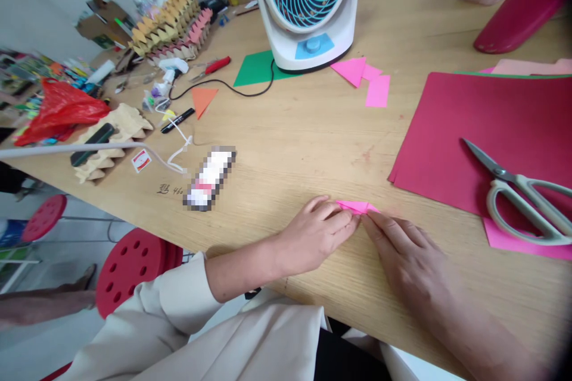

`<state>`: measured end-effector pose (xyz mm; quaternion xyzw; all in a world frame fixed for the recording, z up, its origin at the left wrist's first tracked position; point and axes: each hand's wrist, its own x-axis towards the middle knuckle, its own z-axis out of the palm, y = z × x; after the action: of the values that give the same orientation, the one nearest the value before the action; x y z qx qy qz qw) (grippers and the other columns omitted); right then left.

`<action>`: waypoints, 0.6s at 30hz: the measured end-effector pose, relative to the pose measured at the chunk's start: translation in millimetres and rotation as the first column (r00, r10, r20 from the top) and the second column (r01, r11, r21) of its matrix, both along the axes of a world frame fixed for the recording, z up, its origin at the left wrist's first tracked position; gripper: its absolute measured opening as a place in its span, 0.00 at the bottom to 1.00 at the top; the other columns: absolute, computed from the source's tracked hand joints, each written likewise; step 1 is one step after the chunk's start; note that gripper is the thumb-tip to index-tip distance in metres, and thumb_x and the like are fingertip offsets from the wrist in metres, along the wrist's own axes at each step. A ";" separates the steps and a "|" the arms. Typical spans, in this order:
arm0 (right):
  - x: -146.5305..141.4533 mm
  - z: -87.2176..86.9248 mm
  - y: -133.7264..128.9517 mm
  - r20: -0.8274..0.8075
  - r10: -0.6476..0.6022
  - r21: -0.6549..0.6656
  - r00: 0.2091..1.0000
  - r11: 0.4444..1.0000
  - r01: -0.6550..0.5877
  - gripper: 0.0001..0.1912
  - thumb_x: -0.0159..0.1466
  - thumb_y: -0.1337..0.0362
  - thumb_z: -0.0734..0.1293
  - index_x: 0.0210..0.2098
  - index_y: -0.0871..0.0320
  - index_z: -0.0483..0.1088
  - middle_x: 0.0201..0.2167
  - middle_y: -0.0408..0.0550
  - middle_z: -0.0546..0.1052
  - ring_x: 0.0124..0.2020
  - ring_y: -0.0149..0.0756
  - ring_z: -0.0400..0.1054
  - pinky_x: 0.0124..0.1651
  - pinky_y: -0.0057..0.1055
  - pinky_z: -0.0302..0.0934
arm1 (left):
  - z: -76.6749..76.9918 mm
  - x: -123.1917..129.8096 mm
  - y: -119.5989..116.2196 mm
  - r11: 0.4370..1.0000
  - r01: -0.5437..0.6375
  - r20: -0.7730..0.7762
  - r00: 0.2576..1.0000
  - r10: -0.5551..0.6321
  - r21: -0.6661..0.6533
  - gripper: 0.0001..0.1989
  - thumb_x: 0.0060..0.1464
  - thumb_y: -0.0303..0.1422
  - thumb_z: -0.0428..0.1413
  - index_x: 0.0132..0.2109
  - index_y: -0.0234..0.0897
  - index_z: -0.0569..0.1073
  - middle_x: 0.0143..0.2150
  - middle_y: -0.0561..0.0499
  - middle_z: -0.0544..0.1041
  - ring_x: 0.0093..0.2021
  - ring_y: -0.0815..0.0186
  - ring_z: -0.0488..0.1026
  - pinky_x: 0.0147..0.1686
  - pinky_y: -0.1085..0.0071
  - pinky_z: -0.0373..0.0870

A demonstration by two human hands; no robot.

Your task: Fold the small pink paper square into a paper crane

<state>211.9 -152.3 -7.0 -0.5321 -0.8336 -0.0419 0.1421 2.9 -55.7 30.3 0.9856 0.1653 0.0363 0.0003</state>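
Observation:
A small folded piece of pink paper (357,206) lies on the wooden table near its front edge. My left hand (319,229) covers its left end, with the fingers closed on the paper. From the right, my right hand (404,244) presses its fingertips on the paper's lower right part. The fingertips of both hands almost meet along the lower edge of the paper. Both thumbs are mostly hidden.
Large grey-handled scissors (503,175) rest on dark red sheets (440,125) at the right. A white fan (313,53) stands at the back, near pink paper pieces (378,90). A phone (210,178), marker (177,121) and egg cartons (167,21) are at the left.

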 end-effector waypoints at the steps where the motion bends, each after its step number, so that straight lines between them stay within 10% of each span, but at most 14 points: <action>1: 0.1 0.0 0.3 -0.021 -0.001 -0.004 1.000 1.000 0.001 0.24 0.67 0.77 0.55 0.62 0.69 0.63 0.58 0.63 0.70 0.53 0.52 0.66 0.54 0.49 0.67 | -0.3 0.5 -1.2 1.000 -0.008 -0.001 1.000 0.008 0.008 0.20 0.67 0.27 0.45 0.64 0.30 0.65 0.56 0.45 0.75 0.57 0.59 0.67 0.63 0.56 0.60; 18: 2.0 0.8 -2.4 -0.079 0.006 -0.027 0.997 1.000 -0.009 0.24 0.68 0.75 0.56 0.63 0.72 0.63 0.61 0.64 0.68 0.56 0.51 0.65 0.58 0.48 0.66 | -7.3 -2.3 -12.4 0.976 -0.139 0.060 0.987 0.150 -0.169 0.24 0.66 0.35 0.50 0.66 0.31 0.62 0.65 0.44 0.68 0.63 0.57 0.62 0.63 0.57 0.58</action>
<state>214.0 -154.6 -6.2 -0.5321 -0.8299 -0.0087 0.1678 0.6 -68.1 23.0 0.9656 0.2389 0.0582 0.0848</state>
